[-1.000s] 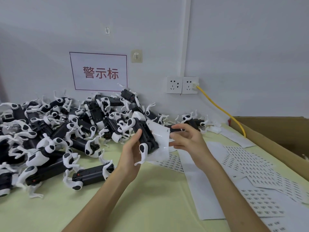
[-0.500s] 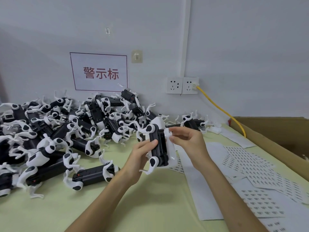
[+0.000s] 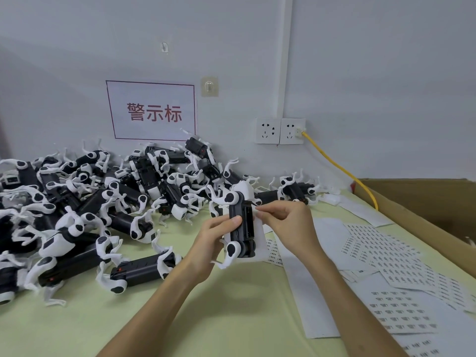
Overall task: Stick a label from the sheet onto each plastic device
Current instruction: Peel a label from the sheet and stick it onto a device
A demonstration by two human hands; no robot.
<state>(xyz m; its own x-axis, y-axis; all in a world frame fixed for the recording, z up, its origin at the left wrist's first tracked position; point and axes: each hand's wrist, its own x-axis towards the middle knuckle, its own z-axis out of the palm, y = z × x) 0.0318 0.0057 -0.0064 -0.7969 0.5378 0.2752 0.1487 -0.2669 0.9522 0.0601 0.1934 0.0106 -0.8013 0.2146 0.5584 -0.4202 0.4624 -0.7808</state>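
Note:
My left hand (image 3: 212,240) grips a black-and-white plastic device (image 3: 242,225) upright above the table, thumb across its black body. A white backing sheet (image 3: 260,240) lies behind the device. My right hand (image 3: 288,222) is at the device's upper right edge, thumb and fingertips pinched together on a small white label (image 3: 257,207) that is barely visible. Label sheets (image 3: 386,256) with rows of small printed labels lie spread on the table to the right.
A large pile of the same devices (image 3: 103,202) covers the table's left and back. One device (image 3: 139,270) lies alone in front of the pile. A cardboard box (image 3: 422,210) stands at the right edge. A yellow cable (image 3: 342,171) runs from the wall socket (image 3: 292,131).
My left hand has turned the device from tilted to upright and moved it right. My right hand has come from the sheet's edge to the device's upper right side.

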